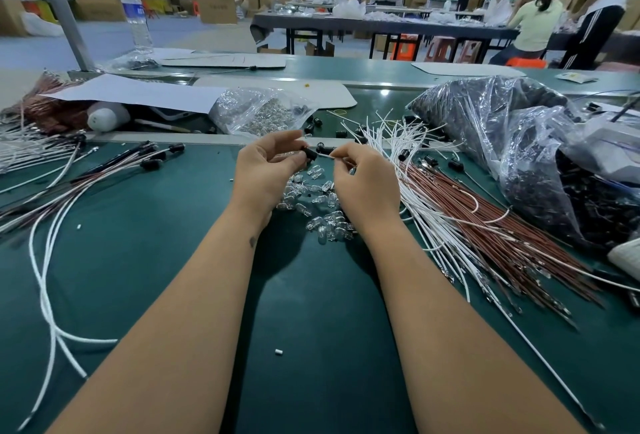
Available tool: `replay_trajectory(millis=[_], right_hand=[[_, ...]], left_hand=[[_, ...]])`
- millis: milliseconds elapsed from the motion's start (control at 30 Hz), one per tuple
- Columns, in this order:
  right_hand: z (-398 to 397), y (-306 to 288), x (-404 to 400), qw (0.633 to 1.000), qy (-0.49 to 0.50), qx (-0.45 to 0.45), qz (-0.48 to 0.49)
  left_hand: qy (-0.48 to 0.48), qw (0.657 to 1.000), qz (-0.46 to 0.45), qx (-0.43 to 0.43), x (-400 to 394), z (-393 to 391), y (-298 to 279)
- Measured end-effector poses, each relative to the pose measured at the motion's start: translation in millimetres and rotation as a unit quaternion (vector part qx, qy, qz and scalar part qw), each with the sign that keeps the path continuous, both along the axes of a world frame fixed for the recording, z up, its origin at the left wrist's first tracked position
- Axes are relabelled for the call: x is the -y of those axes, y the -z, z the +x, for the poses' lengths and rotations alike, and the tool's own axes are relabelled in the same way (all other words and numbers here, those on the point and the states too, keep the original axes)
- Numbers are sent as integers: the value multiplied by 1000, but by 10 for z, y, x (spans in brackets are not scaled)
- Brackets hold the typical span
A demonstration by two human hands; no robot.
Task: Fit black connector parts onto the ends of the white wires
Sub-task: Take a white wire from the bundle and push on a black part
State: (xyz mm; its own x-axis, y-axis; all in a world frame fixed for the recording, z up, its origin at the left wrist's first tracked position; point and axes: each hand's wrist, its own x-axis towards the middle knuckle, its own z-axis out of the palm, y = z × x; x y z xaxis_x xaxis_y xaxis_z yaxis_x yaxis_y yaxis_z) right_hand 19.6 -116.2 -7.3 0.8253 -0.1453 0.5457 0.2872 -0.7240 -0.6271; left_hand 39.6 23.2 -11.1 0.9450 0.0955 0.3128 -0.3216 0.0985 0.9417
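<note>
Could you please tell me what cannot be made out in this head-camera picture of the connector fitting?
- Whether the white wire is seated inside the black connector: the joint is too small, and the left hand fingers cover part of it.
- How the right hand pinches the wire: its fingertips curl away from the camera.
- The contents of the dark plastic bag: glare and folds blur them.
- The glass bulbs: both hands cover part of the pile.

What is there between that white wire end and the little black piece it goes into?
Nothing visible. The left hand pinches the black connector and the right hand pinches the white wire, whose tip already meets the connector's opening. The glass bulbs lie on the table below, out of the way.
</note>
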Motion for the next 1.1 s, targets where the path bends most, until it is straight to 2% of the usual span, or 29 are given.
replay_trajectory(millis=[200, 333, 433, 567, 733, 867, 1100], right_hand=[[-14, 6, -18, 1000, -18, 14, -6], [-16, 2, -21, 1000, -21, 19, -2], [-22, 0, -11, 999, -20, 23, 31], [-8, 1, -29, 998, -45, 29, 23], [-9, -5, -34, 996, -63, 40, 52], [-19, -8, -36, 995, -80, 41, 31], [-1, -18, -27, 993, -90, 32, -67]], left_hand=[[10, 998, -68, -11, 11, -1, -7], [16, 997, -73, -15, 0, -13, -14], [23, 998, -59, -13, -1, -27, -21], [46, 998, -32, -9, 10, -46, -20], [23, 1000, 7, -6, 12, -58, -31], [5, 998, 57, 3, 25, -73, -35], [0, 991, 129, 20, 44, -93, -38]])
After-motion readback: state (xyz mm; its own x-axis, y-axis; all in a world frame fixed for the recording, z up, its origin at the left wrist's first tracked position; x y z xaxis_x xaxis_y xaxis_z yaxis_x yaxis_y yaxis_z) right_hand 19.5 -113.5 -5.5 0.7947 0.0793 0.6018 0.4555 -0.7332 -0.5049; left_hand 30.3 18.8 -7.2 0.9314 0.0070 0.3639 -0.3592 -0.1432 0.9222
